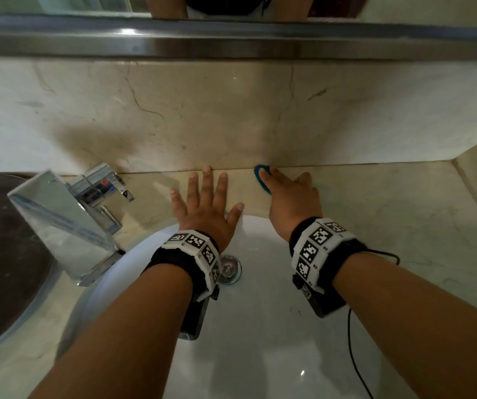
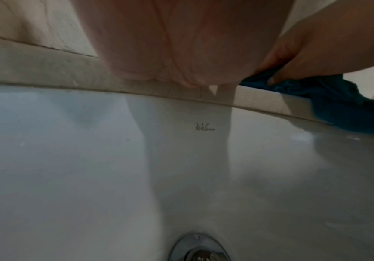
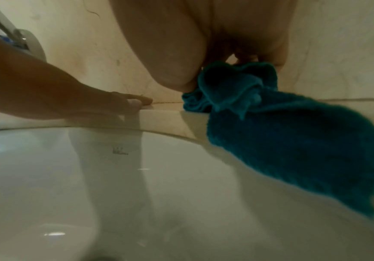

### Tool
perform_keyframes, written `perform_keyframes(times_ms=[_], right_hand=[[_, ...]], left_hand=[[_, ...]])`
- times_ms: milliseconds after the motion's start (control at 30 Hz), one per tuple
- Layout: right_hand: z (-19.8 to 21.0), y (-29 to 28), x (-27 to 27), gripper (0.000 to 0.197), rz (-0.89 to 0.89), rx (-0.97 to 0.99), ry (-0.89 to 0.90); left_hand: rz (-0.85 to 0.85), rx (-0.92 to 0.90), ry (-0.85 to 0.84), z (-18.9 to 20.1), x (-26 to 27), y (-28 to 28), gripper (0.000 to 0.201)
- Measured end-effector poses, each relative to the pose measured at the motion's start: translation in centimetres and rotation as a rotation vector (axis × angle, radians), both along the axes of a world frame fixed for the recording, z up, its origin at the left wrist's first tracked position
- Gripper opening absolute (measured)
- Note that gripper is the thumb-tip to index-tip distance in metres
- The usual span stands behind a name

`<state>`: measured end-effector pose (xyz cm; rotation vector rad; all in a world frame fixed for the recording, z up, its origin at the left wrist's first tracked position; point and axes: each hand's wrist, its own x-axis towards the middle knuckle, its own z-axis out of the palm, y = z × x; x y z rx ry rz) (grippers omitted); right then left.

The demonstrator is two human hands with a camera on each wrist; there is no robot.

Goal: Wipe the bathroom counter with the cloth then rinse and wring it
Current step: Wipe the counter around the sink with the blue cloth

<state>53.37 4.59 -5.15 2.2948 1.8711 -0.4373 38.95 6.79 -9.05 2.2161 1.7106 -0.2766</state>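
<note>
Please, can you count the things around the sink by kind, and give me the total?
Cloth: 1, teal, under the right hand
Tap: 1, chrome
Basin: 1, white
Drain plug: 1, chrome
Hands: 2, the left hand flat on the counter
Total: 6

A chrome faucet (image 1: 67, 223) stands left of the white sink (image 1: 260, 341); a drain (image 1: 230, 267) sits inside; a mirror (image 1: 58, 4) hangs above.

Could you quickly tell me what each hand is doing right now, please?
Left hand: open, fingers spread flat on the counter.
Right hand: presses the blue cloth onto the counter; grip cannot be told.
</note>
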Motion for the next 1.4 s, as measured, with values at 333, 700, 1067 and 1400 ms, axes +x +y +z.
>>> perform_keyframes(times_ms=[333, 700, 1067, 1400], right_hand=[[0.8, 0.6, -1.4, 0.061, 0.196, -0.048, 0.036], [1.3, -1.1, 1.5, 0.070, -0.076, -0.143, 0.025], [0.2, 0.0, 0.6, 0.065, 0.163, 0.010, 0.042], [0.6, -0.3, 0.9, 0.070, -0.036, -0.050, 0.083]], left_hand=[[0.011, 0.010, 0.039, 0.0, 0.2, -0.1, 0.067], [0.015, 0.036, 0.014, 0.0, 0.2, -0.2, 0.068], [0.031, 0.010, 0.025, 0.3, 0.2, -0.2, 0.067], [0.025, 0.018, 0.007, 0.0, 0.2, -0.1, 0.068]])
